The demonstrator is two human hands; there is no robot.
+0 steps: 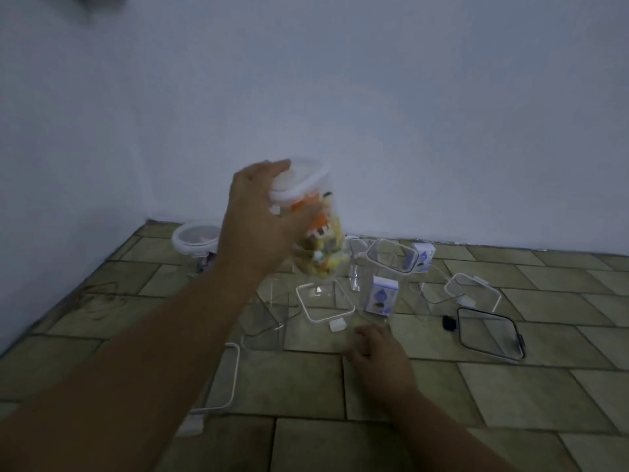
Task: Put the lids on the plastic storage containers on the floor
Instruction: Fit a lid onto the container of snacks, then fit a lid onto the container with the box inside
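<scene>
My left hand (258, 219) holds a tall clear container (320, 247) full of colourful pieces up in the air, tilted, its white lid (303, 180) on top. My right hand (377, 352) rests low near the floor, fingers loosely curled, holding nothing that I can see. A white-rimmed square lid (325, 303) lies on the floor just beyond it. A black-rimmed lid (490, 333) lies to the right. Several clear open containers (391, 264) stand in the middle, some with small purple-and-white boxes (383, 296) by them.
A round closed container with a white lid (196, 238) stands at the back left by the wall. Another white-rimmed lid (224, 379) lies under my left forearm. A clear lid with clips (473, 291) sits at the right. The tiled floor meets a white wall behind.
</scene>
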